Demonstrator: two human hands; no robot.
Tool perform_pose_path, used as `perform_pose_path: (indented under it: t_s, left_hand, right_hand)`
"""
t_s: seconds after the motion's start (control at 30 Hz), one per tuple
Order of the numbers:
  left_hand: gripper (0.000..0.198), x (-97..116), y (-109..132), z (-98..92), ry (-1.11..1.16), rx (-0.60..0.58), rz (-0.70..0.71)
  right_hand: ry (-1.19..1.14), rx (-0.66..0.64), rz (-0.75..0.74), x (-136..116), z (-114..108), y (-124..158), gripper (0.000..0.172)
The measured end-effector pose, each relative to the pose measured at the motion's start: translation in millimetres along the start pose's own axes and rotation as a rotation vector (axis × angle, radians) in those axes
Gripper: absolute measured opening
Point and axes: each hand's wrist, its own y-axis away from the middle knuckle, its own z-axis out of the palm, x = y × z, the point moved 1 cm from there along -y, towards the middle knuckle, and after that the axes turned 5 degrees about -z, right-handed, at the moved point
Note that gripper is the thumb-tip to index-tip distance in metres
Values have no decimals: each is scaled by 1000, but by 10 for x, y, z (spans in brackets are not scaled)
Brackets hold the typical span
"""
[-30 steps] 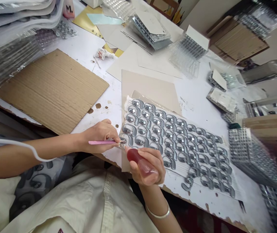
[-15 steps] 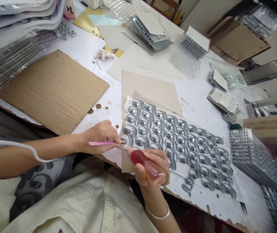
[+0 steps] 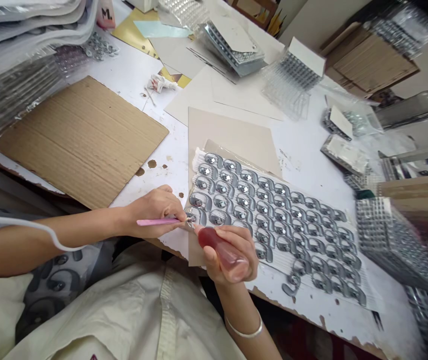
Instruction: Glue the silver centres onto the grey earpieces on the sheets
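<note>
My left hand (image 3: 156,212) is shut on a slim pink tool (image 3: 157,221), its end at the near left corner of a clear plastic sheet (image 3: 274,220) of silver studs in grey-coated hollows. My right hand (image 3: 232,255) grips a translucent red-handled tool (image 3: 219,246), whose thin metal tip meets the same corner stud (image 3: 190,217). Both tool ends nearly touch there, and my fingers partly hide them. The sheet lies flat, with its lower edge just beyond my right hand.
Under the sheet lies a beige card (image 3: 229,135). A corrugated cardboard sheet (image 3: 79,142) lies to the left. Stacks of studded plastic sheets (image 3: 394,235) stand at the right, with more (image 3: 15,87) at the left. The white table's (image 3: 161,170) torn front edge runs beneath my arms.
My right hand and the red handle have shifted slightly left since half a second ago. The left hand and the pink tool stay almost still at the corner stud.
</note>
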Motion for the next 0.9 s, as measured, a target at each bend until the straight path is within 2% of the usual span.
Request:
perform_pose_path:
  t_s: [0.13, 0.23, 0.33, 0.43, 0.7, 0.9]
  left_hand:
    - [4, -22, 14, 14, 4, 28, 34]
    - [3, -43, 25, 26, 16, 58, 60]
    - [4, -41, 24, 25, 4, 48, 50]
    - [6, -13, 13, 9, 3, 36, 52]
    - [2, 15, -3, -5, -14, 19, 62]
    - [1, -5, 2, 0, -11, 49, 87]
  right_hand:
    - [-13, 1, 2, 15, -12, 29, 21]
    - [-45, 99, 29, 56, -56, 61, 20]
    - [-40, 184, 130, 101, -100, 78, 17]
    - [-31, 182, 173, 110, -106, 72, 16]
    - [-74, 126, 124, 108, -63, 72, 21]
    - [-58, 107, 132, 137, -69, 99, 23]
